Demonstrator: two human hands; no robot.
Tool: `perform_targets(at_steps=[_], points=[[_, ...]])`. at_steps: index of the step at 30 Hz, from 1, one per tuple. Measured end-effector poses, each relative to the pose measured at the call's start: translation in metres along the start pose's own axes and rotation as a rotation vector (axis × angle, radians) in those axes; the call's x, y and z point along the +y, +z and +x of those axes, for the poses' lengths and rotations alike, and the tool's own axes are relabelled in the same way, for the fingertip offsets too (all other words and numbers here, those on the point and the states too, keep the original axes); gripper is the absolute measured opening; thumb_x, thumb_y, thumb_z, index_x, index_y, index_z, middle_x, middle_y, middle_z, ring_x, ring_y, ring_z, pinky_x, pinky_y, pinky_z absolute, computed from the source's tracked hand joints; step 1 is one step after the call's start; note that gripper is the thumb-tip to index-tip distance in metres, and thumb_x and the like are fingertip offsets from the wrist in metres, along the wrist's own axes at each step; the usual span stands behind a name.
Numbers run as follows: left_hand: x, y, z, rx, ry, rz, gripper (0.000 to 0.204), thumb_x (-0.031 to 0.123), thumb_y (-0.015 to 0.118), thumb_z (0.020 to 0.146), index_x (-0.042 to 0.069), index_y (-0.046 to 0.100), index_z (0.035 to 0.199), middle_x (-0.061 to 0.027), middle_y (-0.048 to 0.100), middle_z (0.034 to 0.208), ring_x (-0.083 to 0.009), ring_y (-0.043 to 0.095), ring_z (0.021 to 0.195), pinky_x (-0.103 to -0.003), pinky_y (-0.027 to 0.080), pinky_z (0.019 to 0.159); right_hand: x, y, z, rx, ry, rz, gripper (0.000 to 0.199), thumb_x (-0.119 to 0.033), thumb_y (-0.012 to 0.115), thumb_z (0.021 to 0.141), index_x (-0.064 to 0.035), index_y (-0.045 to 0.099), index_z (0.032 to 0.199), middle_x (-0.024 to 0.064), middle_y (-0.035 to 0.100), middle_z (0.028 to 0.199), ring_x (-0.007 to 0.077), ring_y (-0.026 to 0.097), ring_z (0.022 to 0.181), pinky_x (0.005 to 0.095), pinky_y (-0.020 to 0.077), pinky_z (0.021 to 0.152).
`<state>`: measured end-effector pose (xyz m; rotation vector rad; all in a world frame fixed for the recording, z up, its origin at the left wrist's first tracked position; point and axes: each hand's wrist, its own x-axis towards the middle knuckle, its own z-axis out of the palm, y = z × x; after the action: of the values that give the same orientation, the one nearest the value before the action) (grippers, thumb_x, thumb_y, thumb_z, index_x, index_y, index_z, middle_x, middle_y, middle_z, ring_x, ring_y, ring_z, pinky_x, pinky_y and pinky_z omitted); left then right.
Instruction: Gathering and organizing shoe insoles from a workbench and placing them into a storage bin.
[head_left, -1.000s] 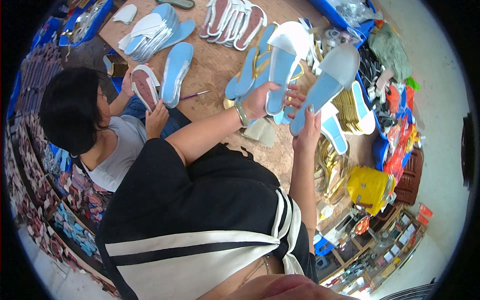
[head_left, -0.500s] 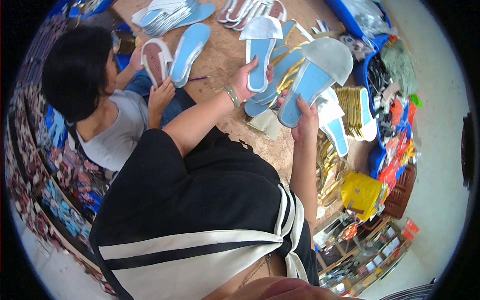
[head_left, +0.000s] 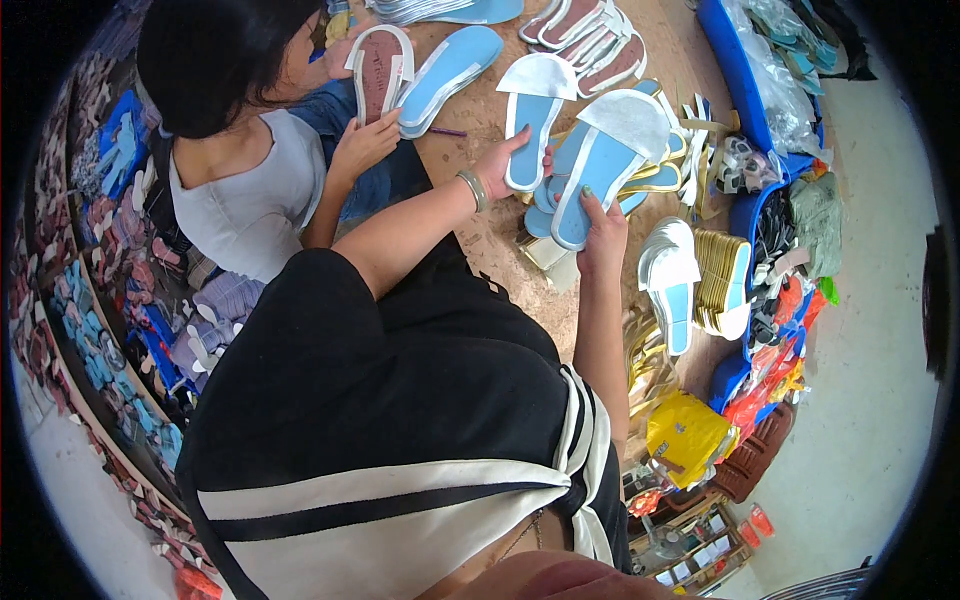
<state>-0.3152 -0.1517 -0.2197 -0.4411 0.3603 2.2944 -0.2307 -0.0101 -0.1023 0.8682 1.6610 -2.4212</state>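
Note:
My left hand grips a slipper by its heel end, thumb on top. It has a light blue sole and a broad silver-white strap across the toe. A matching slipper, nearer to the camera, is held at its heel end by my right hand, fingers wrapped round its edge. Both toes point away from me, and the two slippers are side by side above the table. Beneath and behind them lies a pile of blue soles with gold edges, partly hidden by the held pair.
At my left a co-worker holds a brown-soled slipper beside a blue-soled one. White-strapped slippers lie at the back. To the right stand a gold-edged stack, silver-strapped slippers, blue bins and a yellow bag.
The view has turned, shifting the co-worker rightward in the picture. My right hand's slipper has come closer to the left one. Both hands keep their hold.

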Motion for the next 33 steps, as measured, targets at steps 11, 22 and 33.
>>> perform_targets(at_steps=[11,22,33], points=[[-0.012,0.004,-0.007,-0.021,-0.068,0.107,0.042,0.039,0.048,0.092,0.002,0.049,0.111,-0.009,0.058,0.094,-0.0182,0.059,0.083,-0.033,0.051,0.081,0.009,-0.005,-0.004,0.105,-0.169,-0.176,0.029,-0.01,0.058,0.087,0.003,0.054,0.113,0.008,0.062,0.1,0.0127,0.058,0.085,0.0257,0.0466,0.076],[-0.048,0.058,-0.036,-0.383,-0.156,0.072,0.087,0.072,0.022,0.08,0.009,0.026,0.14,-0.0106,0.038,0.138,-0.0225,0.041,0.125,-0.04,0.037,0.101,0.002,0.0,-0.006,0.282,-0.464,-0.737,0.035,-0.012,0.057,0.084,0.003,0.052,0.116,0.0143,0.06,0.099,0.0219,0.056,0.092,0.0319,0.0438,0.082],[0.003,0.068,0.026,-0.16,0.12,0.111,0.048,-0.004,0.038,0.076,-0.006,0.035,0.124,-0.0206,0.054,0.11,-0.0384,0.057,0.102,-0.046,0.048,0.09,0.02,-0.041,-0.067,0.33,-0.449,-0.586,0.037,-0.005,0.057,0.084,-0.0037,0.05,0.12,0.009,0.048,0.123,0.0192,0.05,0.111,0.0303,0.0442,0.088]])
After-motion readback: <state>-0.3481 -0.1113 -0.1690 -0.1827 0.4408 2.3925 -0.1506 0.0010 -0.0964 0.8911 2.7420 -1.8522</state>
